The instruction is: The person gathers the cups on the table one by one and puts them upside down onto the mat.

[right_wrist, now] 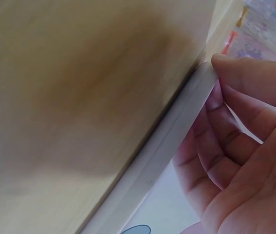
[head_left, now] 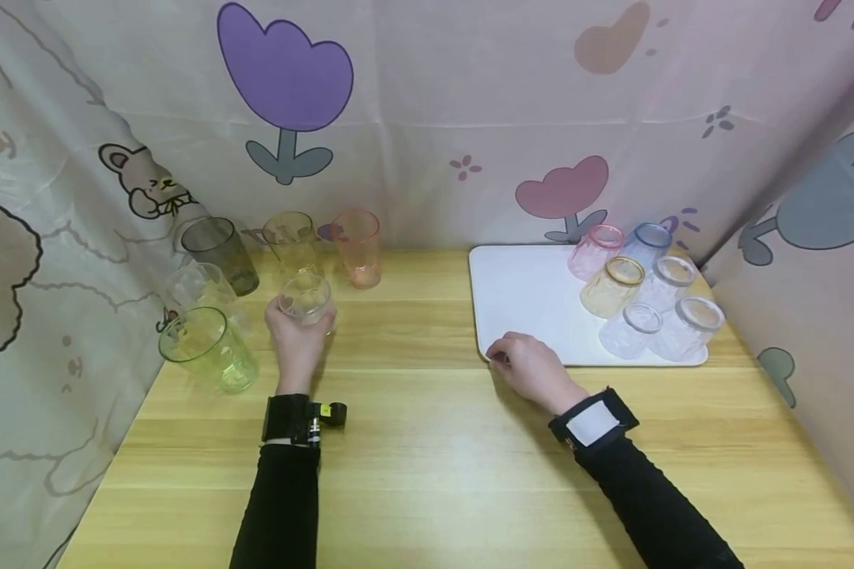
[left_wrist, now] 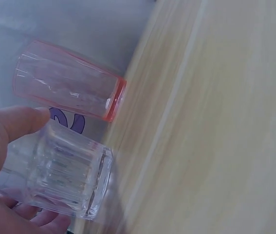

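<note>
At ten o'clock on the table, her left hand grips a clear glass; right hand pinches the white tray's corner; likely carrying it trayward next, needing a clean lift

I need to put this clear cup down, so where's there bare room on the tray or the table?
The white tray is bare on its left half, between the right hand and the small cups crowding its right side. The table is bare between both arms. Tall cups crowd around the left hand.
</note>
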{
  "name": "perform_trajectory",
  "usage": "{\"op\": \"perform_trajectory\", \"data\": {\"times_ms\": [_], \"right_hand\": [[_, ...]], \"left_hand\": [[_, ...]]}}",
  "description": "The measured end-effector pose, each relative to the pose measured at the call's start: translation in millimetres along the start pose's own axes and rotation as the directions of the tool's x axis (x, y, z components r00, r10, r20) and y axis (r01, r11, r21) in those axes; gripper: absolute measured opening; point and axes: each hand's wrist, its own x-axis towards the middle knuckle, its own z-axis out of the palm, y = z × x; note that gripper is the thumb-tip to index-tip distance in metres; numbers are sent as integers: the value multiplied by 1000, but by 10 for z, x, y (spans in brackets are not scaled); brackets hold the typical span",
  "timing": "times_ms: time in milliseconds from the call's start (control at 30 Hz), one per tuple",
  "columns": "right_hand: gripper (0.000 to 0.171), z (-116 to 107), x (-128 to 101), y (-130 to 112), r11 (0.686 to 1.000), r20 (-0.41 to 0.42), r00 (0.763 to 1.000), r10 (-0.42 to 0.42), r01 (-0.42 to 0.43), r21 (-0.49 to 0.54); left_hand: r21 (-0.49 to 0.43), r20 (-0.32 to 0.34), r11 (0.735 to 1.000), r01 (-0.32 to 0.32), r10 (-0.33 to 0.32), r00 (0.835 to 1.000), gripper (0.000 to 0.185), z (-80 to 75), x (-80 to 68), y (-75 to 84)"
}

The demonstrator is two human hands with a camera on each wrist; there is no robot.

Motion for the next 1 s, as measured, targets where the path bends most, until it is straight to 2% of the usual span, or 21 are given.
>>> {"op": "perform_trajectory", "data": {"times_ms": [200,400,533,667,767,833,933,1000], "right_hand": [[13,0,-10,4,1000,-9,1000,13,-13,21],[20,-20,-9,2,994,-77,996,44,-35,104],[25,-51,-7,-15,989,-178,984,27,0,150],[26,-68,15,-44,980,-316,949,-17,78,184],[27,-84,28,-83,969,-405,914,-38,133,209],[29,-96,33,-113,961,-451,891,-51,166,221],[32,-106,44,-154,950,-510,857,-79,220,222],[35,-106,57,-178,941,-540,835,-102,257,220]], "left_hand": [[6,4,1000,18,-18,1000,91,-5,-21,-5],[-48,28,997,64,-62,998,90,-1,-53,29],[-112,45,989,101,-96,994,88,32,-109,87],[-199,67,971,131,-120,991,85,87,-171,167],[-295,102,941,166,-142,985,87,135,-219,234],[-357,133,911,205,-168,977,89,171,-261,283],[-447,181,857,256,-194,964,80,234,-333,360],[-516,227,808,283,-190,955,68,286,-384,407]]}}
